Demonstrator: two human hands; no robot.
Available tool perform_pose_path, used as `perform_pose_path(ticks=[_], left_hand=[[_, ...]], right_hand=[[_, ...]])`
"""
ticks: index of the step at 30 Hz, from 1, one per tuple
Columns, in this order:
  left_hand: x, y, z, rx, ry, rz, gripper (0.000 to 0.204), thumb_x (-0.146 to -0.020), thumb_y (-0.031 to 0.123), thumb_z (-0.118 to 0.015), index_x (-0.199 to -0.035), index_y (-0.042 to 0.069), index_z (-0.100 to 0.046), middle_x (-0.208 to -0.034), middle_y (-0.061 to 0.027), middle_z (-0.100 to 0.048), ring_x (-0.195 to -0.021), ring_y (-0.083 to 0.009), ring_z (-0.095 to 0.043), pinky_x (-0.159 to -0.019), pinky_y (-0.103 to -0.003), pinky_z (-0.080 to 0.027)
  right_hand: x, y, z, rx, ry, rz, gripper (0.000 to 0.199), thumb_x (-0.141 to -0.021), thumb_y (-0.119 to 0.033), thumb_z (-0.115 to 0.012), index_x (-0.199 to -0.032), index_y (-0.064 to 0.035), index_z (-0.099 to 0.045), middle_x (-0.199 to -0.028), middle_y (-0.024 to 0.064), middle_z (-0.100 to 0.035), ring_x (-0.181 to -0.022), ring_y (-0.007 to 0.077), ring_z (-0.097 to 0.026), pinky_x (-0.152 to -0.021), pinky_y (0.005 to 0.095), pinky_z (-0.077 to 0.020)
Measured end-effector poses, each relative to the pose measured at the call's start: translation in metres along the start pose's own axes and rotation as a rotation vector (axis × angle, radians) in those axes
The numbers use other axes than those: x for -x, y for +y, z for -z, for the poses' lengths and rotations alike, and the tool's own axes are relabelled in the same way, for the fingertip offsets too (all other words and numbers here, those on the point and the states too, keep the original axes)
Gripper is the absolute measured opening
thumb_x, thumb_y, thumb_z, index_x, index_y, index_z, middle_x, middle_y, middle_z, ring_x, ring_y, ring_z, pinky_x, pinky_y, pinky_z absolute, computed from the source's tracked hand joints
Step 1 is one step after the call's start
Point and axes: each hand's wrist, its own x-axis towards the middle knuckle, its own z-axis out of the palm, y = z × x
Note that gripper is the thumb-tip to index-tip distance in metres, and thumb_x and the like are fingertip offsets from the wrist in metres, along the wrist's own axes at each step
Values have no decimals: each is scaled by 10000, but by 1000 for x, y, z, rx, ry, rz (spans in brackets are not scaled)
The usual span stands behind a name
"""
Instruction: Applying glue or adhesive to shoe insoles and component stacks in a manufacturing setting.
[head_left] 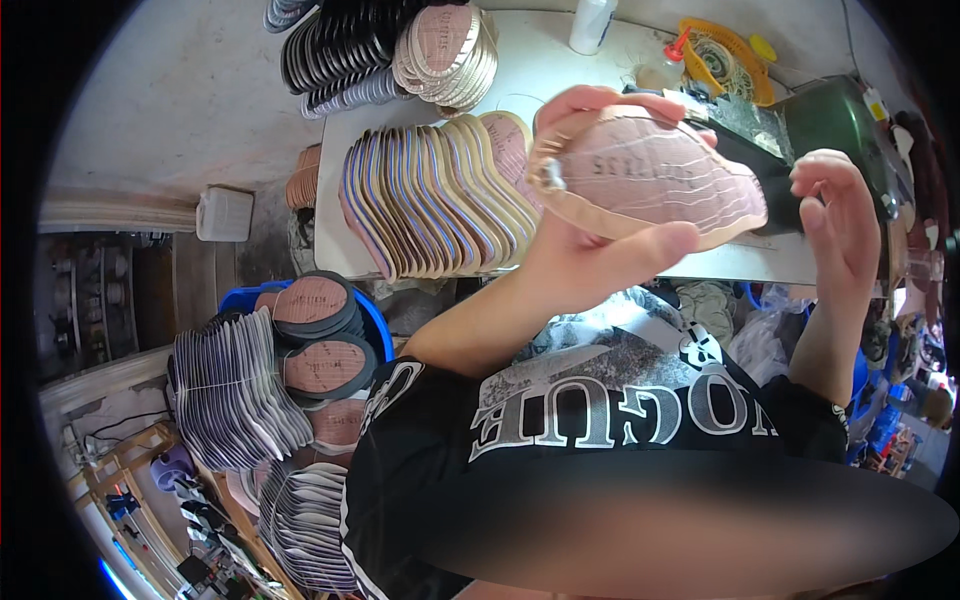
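In my left hand (590, 255) is a shoe insole (650, 175), raised over the table's front part. It has a pinkish-brown fibre face with dark printed marks and a pale beige covering folded round its rim. My left thumb presses along its lower edge while the fingers wrap behind the upper edge. Off the insole's right end, my right hand (840, 215) is lifted with fingers bent and apart, touching nothing that I can see. A long row of beige-edged insoles (435, 195) stands packed on the table just left of my left hand.
The white table (345, 140) also bears black insoles (345, 50), a tied beige stack (447, 55), a white bottle (593, 25), a red-nozzled bottle (665, 65), a yellow basket (765, 90) and a dark green machine (835, 130). A blue tub (375, 325) with bundled insoles stands lower left.
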Motion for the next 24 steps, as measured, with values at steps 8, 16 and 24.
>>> perform_pose_path(ticks=[8,16,24], left_hand=[[5,45,21,-601,95,-443,726,-701,-22,-703,-1295,18,-287,-1253,-185,-395,-1174,-286,-486,-930,-400,-468],[4,26,50,-1006,179,-545,794,-727,254,-798,-1298,16,-301,-1213,-176,-385,-1131,-300,-442,-952,-408,-376],[9,24,57,-1236,219,-515,750,-696,223,-806,-1280,57,-366,-1234,-208,-379,-1133,-362,-422,-923,-444,-396]], right_hand=[[-30,-65,-49,-112,-405,242,325,-765,-142,-712,-1014,31,-595,-932,110,-580,-848,186,-539,-757,295,-420],[-51,-83,-105,-195,-416,361,263,-782,-10,-698,-1017,33,-588,-931,93,-576,-810,156,-525,-732,265,-412],[-52,-77,-119,-247,-389,203,178,-799,29,-700,-950,40,-606,-879,74,-584,-765,120,-520,-706,238,-407]])
